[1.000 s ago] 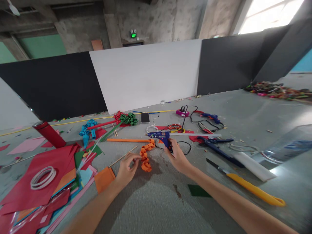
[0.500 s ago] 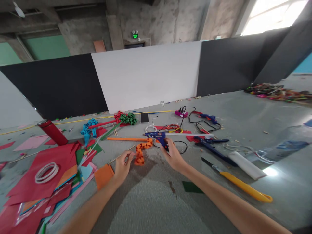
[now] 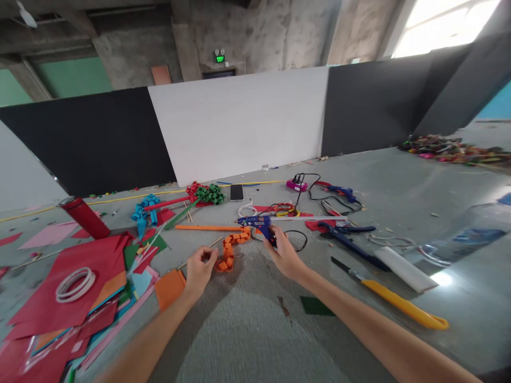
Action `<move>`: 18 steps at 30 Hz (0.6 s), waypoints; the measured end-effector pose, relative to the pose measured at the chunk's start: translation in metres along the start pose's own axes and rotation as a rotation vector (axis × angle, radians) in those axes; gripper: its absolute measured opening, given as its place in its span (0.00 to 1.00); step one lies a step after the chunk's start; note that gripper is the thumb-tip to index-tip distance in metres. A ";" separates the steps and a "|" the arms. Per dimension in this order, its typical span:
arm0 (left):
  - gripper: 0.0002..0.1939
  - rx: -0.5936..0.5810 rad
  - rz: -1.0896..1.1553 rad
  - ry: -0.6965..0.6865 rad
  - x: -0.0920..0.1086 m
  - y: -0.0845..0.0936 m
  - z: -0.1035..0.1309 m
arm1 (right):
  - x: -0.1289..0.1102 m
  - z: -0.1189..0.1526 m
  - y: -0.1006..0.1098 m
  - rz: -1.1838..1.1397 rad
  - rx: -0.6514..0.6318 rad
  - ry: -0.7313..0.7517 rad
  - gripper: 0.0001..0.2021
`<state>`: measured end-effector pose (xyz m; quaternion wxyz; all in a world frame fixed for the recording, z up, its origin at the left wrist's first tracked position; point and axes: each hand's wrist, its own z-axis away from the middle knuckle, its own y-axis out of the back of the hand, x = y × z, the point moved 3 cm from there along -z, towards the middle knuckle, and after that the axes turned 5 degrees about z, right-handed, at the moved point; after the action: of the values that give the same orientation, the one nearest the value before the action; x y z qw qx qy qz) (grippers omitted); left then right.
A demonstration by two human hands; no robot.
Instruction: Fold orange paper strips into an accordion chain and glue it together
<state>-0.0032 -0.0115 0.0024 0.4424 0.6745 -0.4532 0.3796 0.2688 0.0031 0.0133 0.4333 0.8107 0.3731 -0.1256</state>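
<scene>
Right grip (image 3: pixel 285 258) wraps a blue glue gun (image 3: pixel 261 223); left grip (image 3: pixel 200 268) pinches a curled, folded orange paper strip (image 3: pixel 228 249).

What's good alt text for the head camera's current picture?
A person's right hand holds a blue glue gun; the left hand is at one end of a curling orange paper strip. Coloured paper sheets lie left, a yellow-handled tool right.

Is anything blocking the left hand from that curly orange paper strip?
Nothing visible. The left hand is right at the near end of the curly orange paper strip, though its grip is unclear. The blue glue gun in the right hand is not between them.
</scene>
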 end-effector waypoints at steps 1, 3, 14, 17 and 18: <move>0.15 -0.002 0.008 0.012 0.000 0.001 0.000 | 0.000 0.000 0.000 0.001 -0.006 -0.001 0.14; 0.16 -0.012 0.037 0.024 -0.001 0.002 -0.001 | 0.000 0.000 -0.001 0.003 -0.008 0.001 0.14; 0.12 -0.041 0.228 0.018 -0.013 0.000 -0.006 | -0.001 0.002 0.000 -0.012 0.003 0.017 0.15; 0.17 -0.047 0.244 -0.035 -0.011 0.000 -0.006 | -0.001 0.002 0.000 -0.012 0.003 0.001 0.15; 0.17 -0.060 0.251 -0.045 -0.010 0.000 -0.006 | -0.001 0.002 0.000 -0.012 -0.002 -0.004 0.15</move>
<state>-0.0069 -0.0034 -0.0045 0.4012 0.6073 -0.5549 0.4030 0.2680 0.0010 0.0129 0.4340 0.8077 0.3773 -0.1297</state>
